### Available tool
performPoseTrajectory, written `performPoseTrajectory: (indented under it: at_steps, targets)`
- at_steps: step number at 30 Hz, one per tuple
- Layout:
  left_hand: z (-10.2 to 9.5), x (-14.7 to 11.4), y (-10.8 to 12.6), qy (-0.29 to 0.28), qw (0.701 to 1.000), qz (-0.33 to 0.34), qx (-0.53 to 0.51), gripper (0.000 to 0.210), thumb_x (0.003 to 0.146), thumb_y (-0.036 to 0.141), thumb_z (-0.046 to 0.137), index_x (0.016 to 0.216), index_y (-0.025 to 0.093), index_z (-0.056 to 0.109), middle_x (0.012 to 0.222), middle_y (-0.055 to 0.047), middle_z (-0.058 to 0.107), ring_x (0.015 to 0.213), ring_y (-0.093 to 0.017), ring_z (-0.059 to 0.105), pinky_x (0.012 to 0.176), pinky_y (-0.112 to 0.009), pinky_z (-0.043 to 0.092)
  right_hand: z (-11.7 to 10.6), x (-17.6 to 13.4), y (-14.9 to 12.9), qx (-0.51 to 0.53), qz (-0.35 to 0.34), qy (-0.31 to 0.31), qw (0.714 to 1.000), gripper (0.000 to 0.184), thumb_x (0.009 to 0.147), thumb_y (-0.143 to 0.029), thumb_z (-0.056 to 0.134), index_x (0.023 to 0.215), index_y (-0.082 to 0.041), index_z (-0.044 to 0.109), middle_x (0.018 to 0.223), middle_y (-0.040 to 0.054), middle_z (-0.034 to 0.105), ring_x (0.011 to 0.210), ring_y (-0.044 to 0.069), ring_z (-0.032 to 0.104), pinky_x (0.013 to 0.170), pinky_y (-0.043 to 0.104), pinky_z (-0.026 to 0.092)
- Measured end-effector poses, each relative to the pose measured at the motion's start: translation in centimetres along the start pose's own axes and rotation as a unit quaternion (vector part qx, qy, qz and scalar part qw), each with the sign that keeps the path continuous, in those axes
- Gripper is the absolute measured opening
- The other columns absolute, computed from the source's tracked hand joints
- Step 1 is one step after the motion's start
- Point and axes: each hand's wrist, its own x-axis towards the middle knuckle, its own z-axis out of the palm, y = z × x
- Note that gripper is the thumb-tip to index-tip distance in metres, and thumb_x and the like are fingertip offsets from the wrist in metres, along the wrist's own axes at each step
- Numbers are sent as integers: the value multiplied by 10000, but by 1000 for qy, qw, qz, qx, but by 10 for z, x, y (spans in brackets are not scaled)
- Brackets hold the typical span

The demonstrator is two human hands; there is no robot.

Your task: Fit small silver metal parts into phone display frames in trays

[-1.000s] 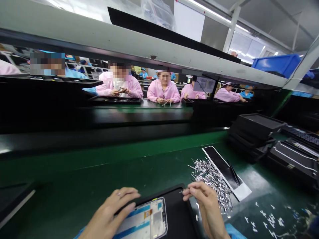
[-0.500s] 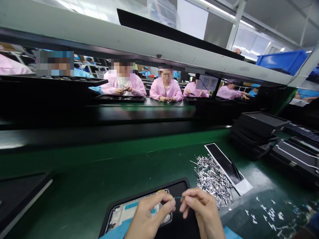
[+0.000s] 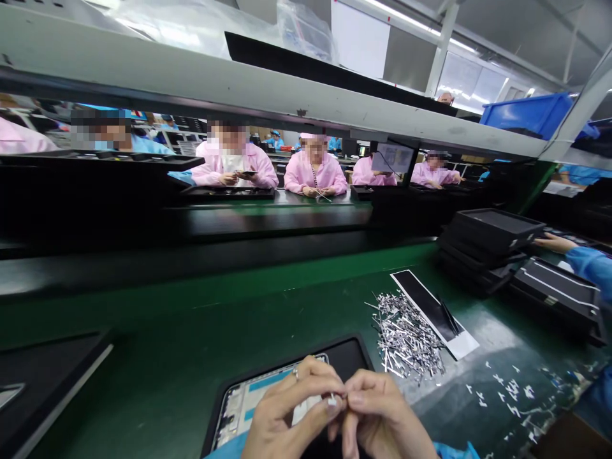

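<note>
Close together over a black tray (image 3: 356,350), both my hands have their fingertips pinched. Between the thumb and forefinger of my left hand (image 3: 291,408) shows a small whitish end of a thin cable (image 3: 332,400). My right hand (image 3: 382,408) meets it there, its fingers closed on the same thin cable, which is mostly hidden by the fingers. Beneath my left hand, in the tray, lies a flat device frame (image 3: 229,414) with a metallic back and blue strips, partly covered by the hand. A pile of small silvery strips (image 3: 408,338) lies beyond my right hand.
Black tweezers (image 3: 449,315) rest on a black-and-white sheet (image 3: 421,296). Stacked black trays (image 3: 497,229) stand at right, where another person's hand (image 3: 554,242) reaches in. White scraps (image 3: 514,389) are scattered at lower right. A dark tray (image 3: 57,376) sits at left. A shelf (image 3: 301,95) crosses above.
My hands have come together, and the cable stretch that showed between them is now mostly hidden. Another person's blue-sleeved arm has appeared at the right. The view has shifted slightly.
</note>
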Motion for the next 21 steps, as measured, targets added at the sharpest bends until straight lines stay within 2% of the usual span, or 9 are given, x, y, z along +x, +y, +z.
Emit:
performPoseTrajectory:
  at_steps: [3,7,9,12,18,21]
  targets:
    - [1,-1,3,26,998,-49,-16,160,727,318,575,647,194,634,684,-20,615,684,-155,566,651,-207,433,0,-2,2,-41,-11,4,999,280,673,-384,620,637,-110,580,467,43,583,377,117,532,341,174,352]
    - [1,-5,10,74,990,-116,-28,180,690,335,588,599,184,621,564,12,571,554,-120,526,578,-191,413,0,-13,-4,-139,-65,53,987,197,713,-312,620,704,-116,634,561,32,615,460,85,528,462,183,391]
    - [0,-5,13,76,989,-123,-29,180,689,330,586,595,180,616,560,17,563,539,-111,515,556,-184,401,0,-18,-7,-233,-84,62,967,172,717,-303,615,698,-136,651,606,23,620,509,87,523,520,195,396]
    - [-1,-5,15,54,991,-120,-35,185,711,324,571,613,170,600,591,8,567,565,-117,523,563,-189,404,2,-22,-5,-353,-117,46,927,159,728,-304,596,694,-164,663,651,10,615,595,110,535,589,210,395]
    - [1,-7,13,44,989,-132,-54,198,726,313,561,604,158,576,586,-1,551,574,-123,517,573,-201,410,9,-23,-4,-451,-202,39,868,102,760,-202,539,730,-174,633,701,23,611,668,134,559,642,224,412]
    - [1,-8,14,49,988,-130,-64,197,728,310,555,604,158,573,587,-2,550,573,-125,515,577,-206,414,11,-23,-6,-475,-211,23,854,101,766,-168,521,744,-170,619,715,30,614,677,134,558,643,224,415]
